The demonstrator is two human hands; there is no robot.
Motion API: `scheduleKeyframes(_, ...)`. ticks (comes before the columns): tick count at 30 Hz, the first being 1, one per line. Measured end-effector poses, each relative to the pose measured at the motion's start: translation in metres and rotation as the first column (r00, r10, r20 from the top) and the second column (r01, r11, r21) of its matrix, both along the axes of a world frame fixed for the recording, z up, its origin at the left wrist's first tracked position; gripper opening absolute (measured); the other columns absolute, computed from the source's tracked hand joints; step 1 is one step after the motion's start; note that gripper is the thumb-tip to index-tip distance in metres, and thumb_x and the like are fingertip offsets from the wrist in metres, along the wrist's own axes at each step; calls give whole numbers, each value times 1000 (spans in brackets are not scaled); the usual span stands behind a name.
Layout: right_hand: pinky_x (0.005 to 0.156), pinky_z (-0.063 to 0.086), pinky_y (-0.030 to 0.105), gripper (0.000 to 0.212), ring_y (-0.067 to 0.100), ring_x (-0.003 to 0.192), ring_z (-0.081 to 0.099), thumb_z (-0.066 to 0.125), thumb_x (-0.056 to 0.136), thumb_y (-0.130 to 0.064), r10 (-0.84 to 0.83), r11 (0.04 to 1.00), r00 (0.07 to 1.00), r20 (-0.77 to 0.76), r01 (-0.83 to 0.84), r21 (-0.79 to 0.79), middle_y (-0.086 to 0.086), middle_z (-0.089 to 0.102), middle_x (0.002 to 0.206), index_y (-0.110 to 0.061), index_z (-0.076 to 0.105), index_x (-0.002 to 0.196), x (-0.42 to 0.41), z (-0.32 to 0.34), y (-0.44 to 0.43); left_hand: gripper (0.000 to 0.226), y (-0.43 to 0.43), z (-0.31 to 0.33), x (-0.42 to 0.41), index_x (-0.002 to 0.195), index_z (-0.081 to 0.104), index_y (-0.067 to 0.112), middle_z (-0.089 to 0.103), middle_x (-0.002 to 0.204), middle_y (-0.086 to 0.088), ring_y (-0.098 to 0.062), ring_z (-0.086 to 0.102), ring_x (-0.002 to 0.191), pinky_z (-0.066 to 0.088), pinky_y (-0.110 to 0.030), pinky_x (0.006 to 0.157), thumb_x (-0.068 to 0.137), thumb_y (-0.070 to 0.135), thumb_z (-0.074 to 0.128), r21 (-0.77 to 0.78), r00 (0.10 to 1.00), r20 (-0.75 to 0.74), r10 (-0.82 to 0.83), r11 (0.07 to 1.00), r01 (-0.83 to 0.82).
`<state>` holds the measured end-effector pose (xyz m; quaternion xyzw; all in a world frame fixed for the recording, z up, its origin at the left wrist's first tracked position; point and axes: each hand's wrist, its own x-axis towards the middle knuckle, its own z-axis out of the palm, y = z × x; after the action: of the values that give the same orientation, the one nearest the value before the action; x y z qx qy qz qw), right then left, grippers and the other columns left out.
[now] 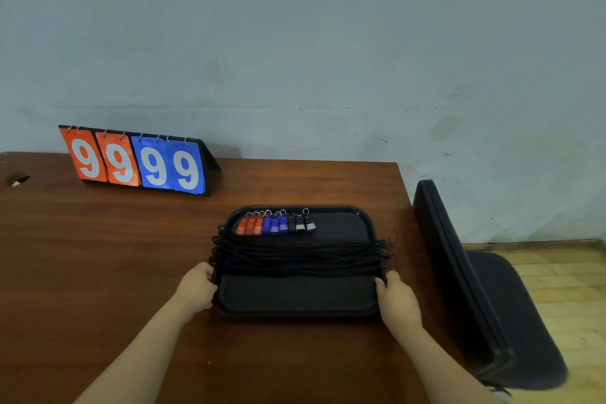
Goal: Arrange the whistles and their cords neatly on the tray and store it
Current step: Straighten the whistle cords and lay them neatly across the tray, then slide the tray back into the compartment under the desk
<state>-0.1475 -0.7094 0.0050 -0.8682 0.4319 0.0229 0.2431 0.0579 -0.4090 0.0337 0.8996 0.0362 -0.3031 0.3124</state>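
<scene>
Gripping the black tray (295, 311) by its two short sides, both hands are engaged. On the left hand (196, 289), the fingers (207, 273) curl over the left rim toward the near corner and grasp the tray. On the right hand (398, 302), the fingers (387, 276) curl over the opposite rim and also grasp the tray. Both forearms enter from the lower edge of the view.

The tray is on the wooden bench (98, 256), right of centre, with a long side toward the person. Whether its base is raised off the bench cannot be told.

The whistles (275, 225) number nine and lie side by side in one row in the far left part of the tray. From left to right there are three orange, three blue and three black. Their metal rings point toward the far rim.

The cords (298, 256) are black and lie as one bundle across the middle of the tray, just in front of the whistles. Their ends overhang the left and right rims.

A flip scoreboard (137, 162) stands at the far left of the bench by the grey-blue wall (295, 43), with two orange and two blue cards, each reading 9. A round hole (16, 178) is cut in the bench near its left edge. A black chair (485, 305) stands just beside the right edge of the bench, on a wooden floor (564, 275).
</scene>
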Motion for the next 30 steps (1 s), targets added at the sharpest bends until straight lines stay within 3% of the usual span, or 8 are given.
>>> scheduleKeyframes(3, 45, 48, 29, 21, 16, 55, 61, 44, 102, -30, -16, 1000, 998, 60, 16, 2, 0, 62, 66, -11, 51, 105, -7, 4, -1, 19, 3, 1, -8, 103, 52, 9, 55, 98, -6, -30, 60, 86, 56, -47, 75, 91, -5, 49, -22, 1000, 13, 29, 999, -28)
scheduleKeyframes(6, 50, 51, 35, 21, 17, 58, 60, 44, 102, -30, -8, 1000, 994, 113, 6, 18, 1, 62, 69, -11, 52, 99, -12, 9, -1, 18, 8, 3, -16, 104, 53, 7, 57, 99, -9, -29, 60, 83, 54, -45, 76, 91, -5, 50, -41, 998, 49, 48, 998, -46)
scheduleKeyframes(9, 48, 47, 33, 21, 18, 60, 60, 45, 101, -30, -23, 999, 989, 146, 19, 30, 1, 62, 71, -11, 53, 99, -20, 14, 4, 20, 16, 10, -24, 108, 54, 5, 58, 105, -10, -31, 60, 92, 54, -46, 82, 89, -2, 54, -10, 995, 98, 28, 1000, -27)
scheduleKeyframes(13, 55, 54, 40, 21, 19, 60, 60, 46, 101, -30, -43, 999, 986, 163, 40, 20, 2, 62, 70, -12, 52, 93, -32, 21, 23, 25, 31, 18, -34, 114, 52, 8, 54, 107, -8, -29, 57, 93, 52, -42, 81, 90, 0, 54, -11, 993, 114, 23, 1000, -22)
scheduleKeyframes(17, 50, 48, 38, 22, 22, 57, 60, 46, 101, -29, -56, 998, 980, 190, 51, 30, 5, 61, 68, -9, 52, 93, -49, 27, 45, 21, 50, 22, -45, 106, 52, 10, 54, 106, -8, -24, 52, 91, 45, -36, 77, 90, -3, 53, -65, 993, 117, 27, 998, -19)
scheduleKeyframes(21, 45, 39, 35, 24, 27, 55, 57, 46, 101, -27, -76, 997, 973, 219, 67, 49, 9, 59, 65, -8, 50, 87, -68, 35, 81, 19, 80, 32, -56, 101, 51, 11, 58, 107, -9, -31, 57, 91, 45, -37, 70, 89, -4, 49, -123, 990, 137, 36, 992, -19)
scheduleKeyframes(25, 46, 38, 32, 24, 23, 56, 56, 45, 101, -28, -99, 993, 968, 229, 81, 86, 8, 59, 68, -8, 50, 90, -86, 41, 119, 24, 111, 37, -70, 111, 51, 9, 50, 110, -7, -26, 49, 96, 46, -43, 84, 92, -4, 46, -109, 986, 166, 33, 994, -15)
scheduleKeyframes(30, 47, 39, 32, 24, 24, 59, 57, 45, 101, -29, -76, 995, 966, 247, 58, 79, 5, 59, 69, -9, 50, 90, -105, 44, 152, 31, 143, 40, -98, 123, 51, 5, 52, 126, -14, -34, 51, 113, 45, -44, 90, 94, -4, 45, -104, 984, 150, 100, 991, -85)
